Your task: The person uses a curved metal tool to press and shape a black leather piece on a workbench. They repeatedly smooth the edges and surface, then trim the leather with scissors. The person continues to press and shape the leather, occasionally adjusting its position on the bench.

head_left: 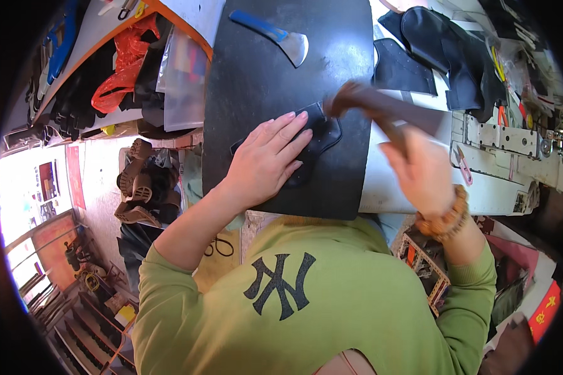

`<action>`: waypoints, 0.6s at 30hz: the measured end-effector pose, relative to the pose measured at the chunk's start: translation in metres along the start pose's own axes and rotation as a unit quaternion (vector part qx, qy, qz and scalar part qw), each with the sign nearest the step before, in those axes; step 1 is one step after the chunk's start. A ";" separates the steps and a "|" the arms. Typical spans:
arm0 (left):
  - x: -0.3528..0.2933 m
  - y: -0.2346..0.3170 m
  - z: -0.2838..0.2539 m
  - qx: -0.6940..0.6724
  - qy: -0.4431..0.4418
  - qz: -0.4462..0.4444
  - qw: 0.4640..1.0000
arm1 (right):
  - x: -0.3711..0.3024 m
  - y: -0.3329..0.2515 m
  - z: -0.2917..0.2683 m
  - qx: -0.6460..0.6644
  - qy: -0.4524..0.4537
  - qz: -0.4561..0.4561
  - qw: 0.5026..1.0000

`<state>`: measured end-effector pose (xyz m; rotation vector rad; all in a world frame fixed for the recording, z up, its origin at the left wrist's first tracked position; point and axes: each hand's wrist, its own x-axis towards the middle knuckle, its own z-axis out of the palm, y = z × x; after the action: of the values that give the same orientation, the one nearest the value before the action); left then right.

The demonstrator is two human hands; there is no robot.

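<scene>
Panel of black, curved-edged, leather-like material is held on the black table under the left hand's flat, unclenched grip, its exposed end lying forward and left of the right hand's grip, clamped on a blurred brown hammer.

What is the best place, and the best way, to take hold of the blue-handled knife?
Probably by the middle of its slim handle, coming from the left: the handle points to the far left, while the broad blade, with its curved edge, lies at the near right end.
</scene>
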<state>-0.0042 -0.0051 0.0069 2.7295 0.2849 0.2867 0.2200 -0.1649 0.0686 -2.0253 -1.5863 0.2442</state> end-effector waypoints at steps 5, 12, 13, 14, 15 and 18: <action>0.001 -0.001 0.000 0.005 -0.003 0.000 1.000 | 0.004 0.004 0.006 -0.115 -0.023 -0.021 0.993; 0.000 -0.002 0.001 0.003 0.002 0.002 1.000 | 0.007 0.007 0.010 -0.095 -0.045 0.000 0.994; 0.000 -0.002 0.001 0.000 -0.001 0.003 1.000 | 0.008 0.009 0.010 -0.107 -0.021 -0.020 0.994; 0.000 -0.003 0.001 -0.003 0.000 0.005 1.000 | 0.008 0.008 0.012 -0.074 -0.001 0.000 0.997; 0.000 -0.003 0.002 0.004 0.003 0.003 1.000 | 0.005 0.009 0.010 -0.023 -0.009 0.026 0.999; -0.002 -0.002 0.003 0.005 0.004 0.001 1.000 | 0.003 0.013 0.021 -0.040 -0.033 0.045 0.998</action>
<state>-0.0060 -0.0049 0.0030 2.7387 0.2866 0.2985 0.2226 -0.1582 0.0449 -2.1729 -1.5695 0.2900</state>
